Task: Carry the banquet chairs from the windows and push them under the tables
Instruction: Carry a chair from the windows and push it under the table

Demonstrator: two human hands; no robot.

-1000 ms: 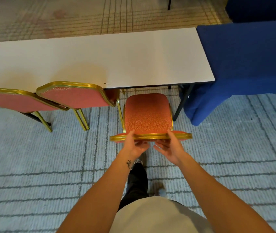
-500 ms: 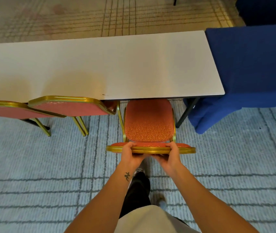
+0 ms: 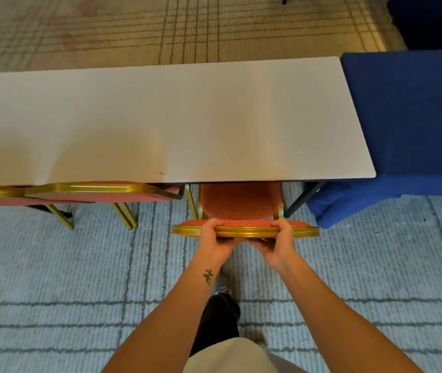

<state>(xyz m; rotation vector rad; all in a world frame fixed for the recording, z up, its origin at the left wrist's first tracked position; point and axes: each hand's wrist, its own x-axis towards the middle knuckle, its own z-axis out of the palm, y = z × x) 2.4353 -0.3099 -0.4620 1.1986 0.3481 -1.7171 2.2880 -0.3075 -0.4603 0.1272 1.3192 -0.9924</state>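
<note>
The chair (image 3: 241, 202) stands on the carpet (image 3: 53, 265) at the near edge of the white table (image 3: 160, 117), close to the table's right corner. The front part of its red seat is already below the table top; the rear part of the seat and the back are not yet under it.

The golden top rail of the back (image 3: 246, 232) runs left to right, parallel to the table's near edge. The left hand (image 3: 215, 239) and the right hand (image 3: 279, 240) both grip this rail, one on each side of its middle, with the fingers (image 3: 281, 224) curled tightly around it. Neither hand is nearer than the other.

The seat lies straight ahead of the fingers, towards the table, so I judge that the coming push must go forward, across the rail, with equal force from both hands so that the chair does not turn.

The gap looks narrow. A second chair (image 3: 101, 191) stands just beside on the left, and a dark table leg (image 3: 303, 200) just beside on the right. Beyond this leg a blue cloth (image 3: 408, 117) hangs down.
</note>
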